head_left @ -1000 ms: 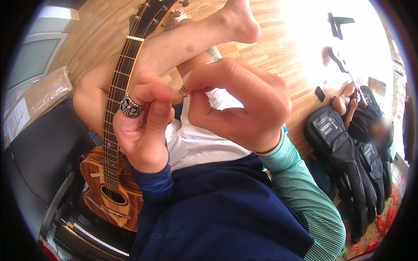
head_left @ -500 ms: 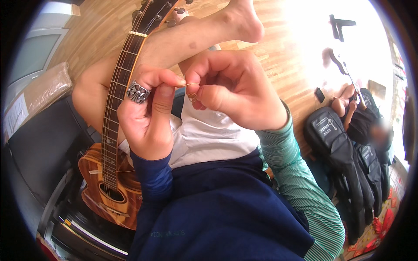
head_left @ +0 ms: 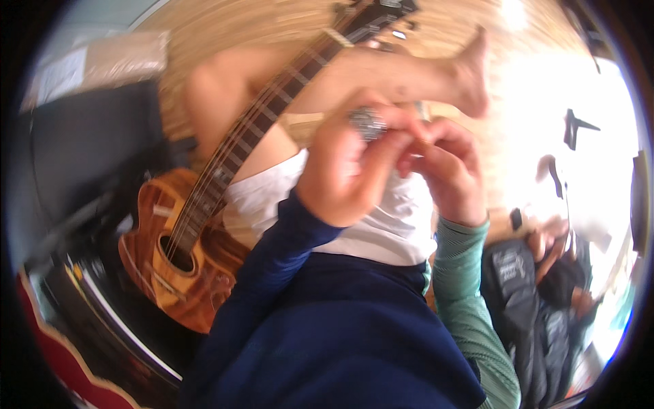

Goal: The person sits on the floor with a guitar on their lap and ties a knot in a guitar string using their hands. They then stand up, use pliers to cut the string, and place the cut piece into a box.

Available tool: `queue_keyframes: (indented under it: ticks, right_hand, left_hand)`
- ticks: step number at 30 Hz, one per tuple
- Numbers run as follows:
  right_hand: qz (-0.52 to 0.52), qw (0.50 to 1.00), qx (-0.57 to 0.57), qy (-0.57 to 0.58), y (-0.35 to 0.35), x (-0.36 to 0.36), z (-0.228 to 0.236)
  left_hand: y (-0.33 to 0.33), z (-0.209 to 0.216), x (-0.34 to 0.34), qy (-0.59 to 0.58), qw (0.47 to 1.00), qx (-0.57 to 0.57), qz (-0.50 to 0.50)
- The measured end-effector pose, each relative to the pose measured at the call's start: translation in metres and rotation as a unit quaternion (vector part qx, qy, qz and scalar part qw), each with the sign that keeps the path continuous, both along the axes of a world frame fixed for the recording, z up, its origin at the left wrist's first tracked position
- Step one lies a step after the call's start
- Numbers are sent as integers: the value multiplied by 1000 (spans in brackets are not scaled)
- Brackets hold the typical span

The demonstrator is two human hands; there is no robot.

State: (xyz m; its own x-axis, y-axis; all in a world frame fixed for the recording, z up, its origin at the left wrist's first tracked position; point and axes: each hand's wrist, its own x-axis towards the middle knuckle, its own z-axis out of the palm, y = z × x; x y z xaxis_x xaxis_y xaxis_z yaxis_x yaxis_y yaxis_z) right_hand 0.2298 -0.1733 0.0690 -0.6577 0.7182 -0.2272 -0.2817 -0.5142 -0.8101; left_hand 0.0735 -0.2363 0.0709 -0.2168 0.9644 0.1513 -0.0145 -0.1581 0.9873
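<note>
My left hand (head_left: pixel 351 160), with a wide silver ring (head_left: pixel 368 124) on one finger, is closed in a pinch. Thumb and fingertips of my right hand (head_left: pixel 453 170) are pressed together too and meet the left fingertips. Between them is a thin brass-coloured guitar string; motion blur and the fingers hide nearly all of it now, though half a second ago it showed with a small coil. An acoustic guitar (head_left: pixel 153 255) leans on my left, its brown body low and its neck (head_left: pixel 262 119) slanting up across my bent leg. Neither hand touches it.
A black padded seat (head_left: pixel 88 150) and a plastic-wrapped box (head_left: pixel 126 61) are at the left. Beside the guitar body lies a glossy black case-like thing (head_left: pixel 102 313). Black guitar bags (head_left: pixel 511 286) and another seated person (head_left: pixel 565 273) are at the right, on wooden floor.
My view has swung, so guitar and hands appear further right. The hands have come closer together, fingertips meeting. The guitar neck slants more to the right.
</note>
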Motion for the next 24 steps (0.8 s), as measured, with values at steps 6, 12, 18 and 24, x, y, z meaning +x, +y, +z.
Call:
queue_keyframes:
  ticks: [6, 12, 18, 24]
  right_hand:
    - [33, 997, 34, -56, -6, 3, -10]
    - [-6, 994, 94, -59, -9, 5, -15]
    - [22, 996, 85, -33, -14, 1, 3]
    - [58, 997, 57, 15, -10, 6, 11]
  left_hand:
    - [-8, 4, -1, 3, 999, 16, -30]
    - [-12, -2, -3, 67, 997, 43, 5]
    - [-13, 4, -10, 97, 994, 54, -3]
    - [-18, 4, -14, 34, 999, -10, -39]
